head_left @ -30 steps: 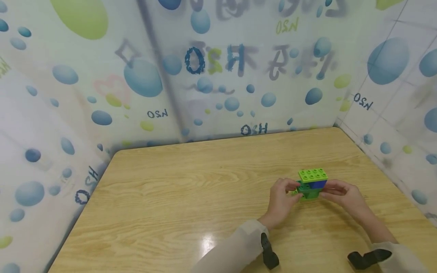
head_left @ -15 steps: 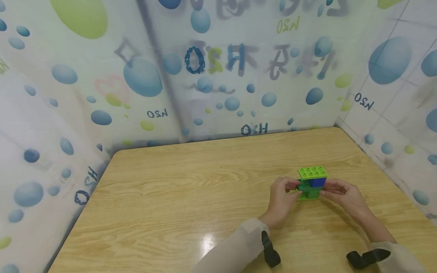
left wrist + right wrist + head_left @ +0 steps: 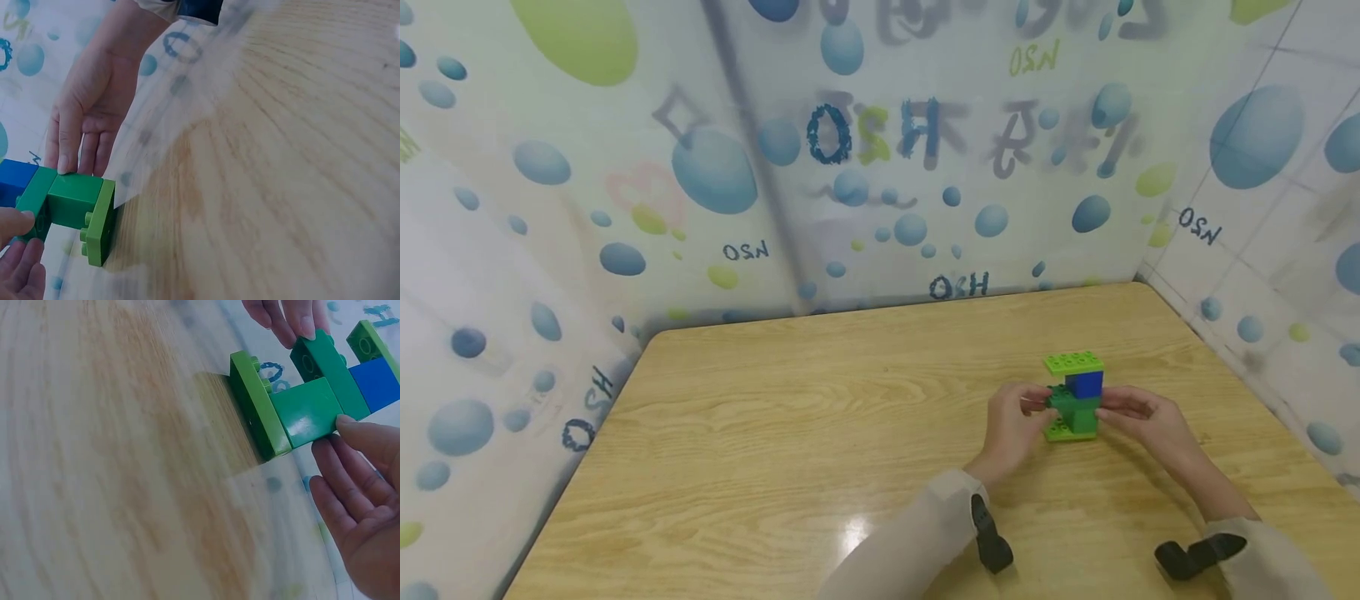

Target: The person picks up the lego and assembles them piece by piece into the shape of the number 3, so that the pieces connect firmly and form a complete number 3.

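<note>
Between both hands stands a stack of toy building bricks. A lime plate (image 3: 1075, 437) forms its base, with a square green brick (image 3: 75, 199) above. Over that lies a longer green brick (image 3: 331, 376), then a blue brick (image 3: 1086, 385), then a second lime plate (image 3: 1073, 362) on top. My left hand (image 3: 1011, 423) pinches the longer brick's left end. On the opposite side, my right hand (image 3: 1152, 422) holds the stack's right face between thumb and fingers, around the green bricks. Whether the base touches the table or hovers just above it, I cannot tell.
The wood-grain table (image 3: 790, 417) spreads out to the left of the hands. Patterned curtain-like walls (image 3: 880, 200) with blue and green spots enclose its back and sides. Dark straps with small devices (image 3: 992, 546) sit on both sleeves.
The stack has tipped more upright, its top rising and shifting slightly left, so more of its side shows. Both hands moved slightly left and kept their hold.
</note>
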A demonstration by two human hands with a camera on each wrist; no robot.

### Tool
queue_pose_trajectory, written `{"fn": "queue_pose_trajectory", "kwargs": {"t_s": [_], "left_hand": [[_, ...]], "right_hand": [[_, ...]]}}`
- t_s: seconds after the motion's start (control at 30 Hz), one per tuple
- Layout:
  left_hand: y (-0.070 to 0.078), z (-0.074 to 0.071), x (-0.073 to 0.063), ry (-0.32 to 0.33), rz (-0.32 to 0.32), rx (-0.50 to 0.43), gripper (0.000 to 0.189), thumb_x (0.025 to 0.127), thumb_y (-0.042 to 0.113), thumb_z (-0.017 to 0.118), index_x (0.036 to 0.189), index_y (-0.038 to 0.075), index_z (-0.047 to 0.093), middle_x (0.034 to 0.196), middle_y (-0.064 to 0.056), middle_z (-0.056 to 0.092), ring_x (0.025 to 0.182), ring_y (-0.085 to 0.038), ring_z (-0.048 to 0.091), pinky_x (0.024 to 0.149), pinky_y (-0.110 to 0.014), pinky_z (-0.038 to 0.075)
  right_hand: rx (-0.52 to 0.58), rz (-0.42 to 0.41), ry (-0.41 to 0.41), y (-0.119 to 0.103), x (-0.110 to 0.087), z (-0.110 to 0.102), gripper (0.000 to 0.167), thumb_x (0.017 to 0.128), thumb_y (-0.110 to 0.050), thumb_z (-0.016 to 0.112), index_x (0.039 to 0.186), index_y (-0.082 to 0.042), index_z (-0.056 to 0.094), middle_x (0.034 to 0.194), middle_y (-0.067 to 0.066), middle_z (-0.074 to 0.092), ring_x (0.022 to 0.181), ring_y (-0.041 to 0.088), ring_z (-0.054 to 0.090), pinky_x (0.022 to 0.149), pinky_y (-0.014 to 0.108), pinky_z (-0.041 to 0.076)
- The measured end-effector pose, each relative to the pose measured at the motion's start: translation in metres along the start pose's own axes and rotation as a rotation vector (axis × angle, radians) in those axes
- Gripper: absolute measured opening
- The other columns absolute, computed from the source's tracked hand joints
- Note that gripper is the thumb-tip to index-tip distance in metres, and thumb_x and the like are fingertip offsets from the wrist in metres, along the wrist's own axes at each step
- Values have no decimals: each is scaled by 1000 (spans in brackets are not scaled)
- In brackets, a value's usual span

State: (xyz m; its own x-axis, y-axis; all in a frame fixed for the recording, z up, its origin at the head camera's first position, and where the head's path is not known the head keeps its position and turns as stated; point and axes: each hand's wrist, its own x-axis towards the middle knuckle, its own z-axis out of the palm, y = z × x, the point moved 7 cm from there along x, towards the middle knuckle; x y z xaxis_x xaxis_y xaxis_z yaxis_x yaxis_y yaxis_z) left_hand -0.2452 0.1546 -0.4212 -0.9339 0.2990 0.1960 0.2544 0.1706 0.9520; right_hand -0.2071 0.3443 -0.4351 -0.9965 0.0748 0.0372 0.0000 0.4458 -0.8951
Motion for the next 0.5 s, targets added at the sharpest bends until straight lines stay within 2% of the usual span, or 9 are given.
{"fn": "queue_pose_trajectory", "kwargs": {"t_s": [0.3, 0.5], "left_hand": [[-2, -3, 9, 1, 5, 3, 20, 78, 6, 72, 98, 8, 69, 91, 5, 63, 75, 0, 58, 72, -18, 44], [-7, -4, 16, 14, -7, -5, 21, 78, 3, 71, 98, 6, 69, 87, 4, 63, 75, -5, 60, 68, -17, 45]], "right_hand": [[-28, 21, 9, -3, 8, -1, 49, 86, -29, 64, 120, 6, 53, 96, -10, 63, 85, -6, 56, 70, 16, 45], [-85, 28, 21, -4, 14, -2, 52, 85, -34, 65, 122, 2, 55, 99, -3, 65, 84, -8, 55, 70, 16, 44]]}}
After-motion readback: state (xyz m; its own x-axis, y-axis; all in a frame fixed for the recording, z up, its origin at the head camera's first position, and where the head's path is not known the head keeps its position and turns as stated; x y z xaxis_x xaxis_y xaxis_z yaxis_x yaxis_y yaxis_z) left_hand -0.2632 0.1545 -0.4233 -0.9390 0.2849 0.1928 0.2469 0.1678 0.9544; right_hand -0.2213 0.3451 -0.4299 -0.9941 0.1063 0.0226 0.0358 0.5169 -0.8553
